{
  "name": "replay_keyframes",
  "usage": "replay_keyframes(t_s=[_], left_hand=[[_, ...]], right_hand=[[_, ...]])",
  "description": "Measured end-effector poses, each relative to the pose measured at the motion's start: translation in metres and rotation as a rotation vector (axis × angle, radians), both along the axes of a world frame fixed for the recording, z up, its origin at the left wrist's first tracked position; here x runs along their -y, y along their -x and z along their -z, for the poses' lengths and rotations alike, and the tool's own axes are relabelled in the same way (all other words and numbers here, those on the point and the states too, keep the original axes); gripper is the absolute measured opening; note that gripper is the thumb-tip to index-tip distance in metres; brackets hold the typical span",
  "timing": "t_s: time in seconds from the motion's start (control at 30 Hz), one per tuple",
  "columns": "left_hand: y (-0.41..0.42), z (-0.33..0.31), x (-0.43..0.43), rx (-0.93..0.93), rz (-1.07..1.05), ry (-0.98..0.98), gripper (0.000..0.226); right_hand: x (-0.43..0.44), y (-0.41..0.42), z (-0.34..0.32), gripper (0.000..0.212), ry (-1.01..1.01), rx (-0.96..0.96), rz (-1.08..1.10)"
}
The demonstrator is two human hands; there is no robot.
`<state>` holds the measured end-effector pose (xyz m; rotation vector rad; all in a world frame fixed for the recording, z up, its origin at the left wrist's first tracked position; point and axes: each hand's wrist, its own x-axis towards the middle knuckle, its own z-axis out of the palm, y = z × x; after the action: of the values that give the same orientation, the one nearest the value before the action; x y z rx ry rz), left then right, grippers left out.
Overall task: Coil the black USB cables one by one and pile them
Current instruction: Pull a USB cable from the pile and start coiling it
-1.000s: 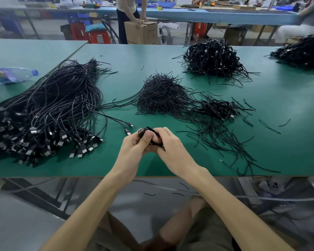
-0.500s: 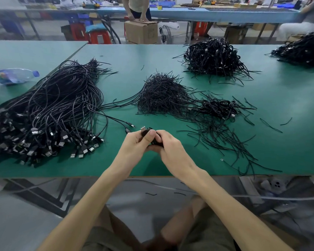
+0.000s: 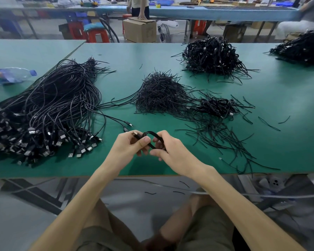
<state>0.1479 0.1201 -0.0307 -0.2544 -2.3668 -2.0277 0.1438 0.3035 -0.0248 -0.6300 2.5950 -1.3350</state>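
Currently I see left hand (image 3: 129,147) pinching coiled USB cable (image 3: 151,134) near its plug | right hand (image 3: 172,153) gripping the coil's other side | cable held over green table (image 3: 116,165) near edge, uncoiled bundle (image 3: 43,109) to the left

A factory assembly floor was shown — long green-topped workbenches (image 3: 170,57) were set side by side, and black USB cables (image 3: 49,105) were heaped on them in bulk, loose at the left with their plugs fanned out, beside a mound of short black strands (image 3: 159,95) and coiled piles (image 3: 212,55) farther back. Behind, a second line of blue-topped benches (image 3: 225,13) was seen, with cardboard cartons (image 3: 140,31), red plastic stools (image 3: 98,35) and a floor fan (image 3: 164,32) in the aisle — and another worker (image 3: 140,6) was seen standing at a carton.
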Motion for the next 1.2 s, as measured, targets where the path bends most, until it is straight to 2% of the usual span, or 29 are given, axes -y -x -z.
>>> replay_keyframes(t_s=[0.13, 0.2, 0.37, 0.53, 0.67, 0.73, 0.8, 0.87, 0.9, 1.03, 1.2], left_hand=[[0.000, 0.006, 0.000, 0.082, 0.085, -0.002, 0.015], [-0.002, 0.005, 0.000, 0.134, 0.140, -0.038, 0.020], [-0.002, 0.009, 0.006, 0.226, 0.217, -0.122, 0.045], [-0.002, 0.012, 0.013, 0.284, 0.298, -0.167, 0.032], [0.000, 0.009, 0.011, 0.229, 0.172, -0.027, 0.044], [0.002, 0.004, 0.011, 0.146, 0.102, 0.115, 0.036], [0.002, -0.001, 0.012, -0.033, 0.090, 0.464, 0.024], [-0.001, -0.005, 0.011, -0.252, 0.103, 0.839, 0.029], [-0.003, -0.007, 0.009, -0.292, 0.129, 0.919, 0.034], [-0.008, -0.009, -0.002, -0.152, 0.238, 1.056, 0.053], [-0.009, -0.006, -0.019, -0.070, 0.187, 1.150, 0.046]], right_hand=[[-0.002, 0.000, -0.001, 0.023, -0.121, -0.031, -0.035], [-0.004, -0.001, 0.003, 0.024, -0.150, -0.076, -0.029], [-0.004, -0.004, 0.005, 0.024, -0.076, -0.078, -0.019], [-0.005, -0.004, 0.004, 0.019, -0.112, -0.087, -0.059], [-0.009, -0.003, 0.006, 0.013, -0.146, -0.142, -0.049], [-0.010, -0.002, 0.006, 0.012, -0.155, -0.180, -0.044], [-0.010, -0.003, 0.006, 0.013, -0.185, -0.226, -0.057], [-0.011, -0.004, 0.006, 0.016, -0.219, -0.251, -0.069], [-0.011, -0.004, 0.006, 0.017, -0.231, -0.261, -0.073], [-0.009, -0.003, 0.007, 0.018, -0.264, -0.330, -0.060], [-0.005, -0.001, 0.011, 0.021, -0.231, -0.269, 0.051]])
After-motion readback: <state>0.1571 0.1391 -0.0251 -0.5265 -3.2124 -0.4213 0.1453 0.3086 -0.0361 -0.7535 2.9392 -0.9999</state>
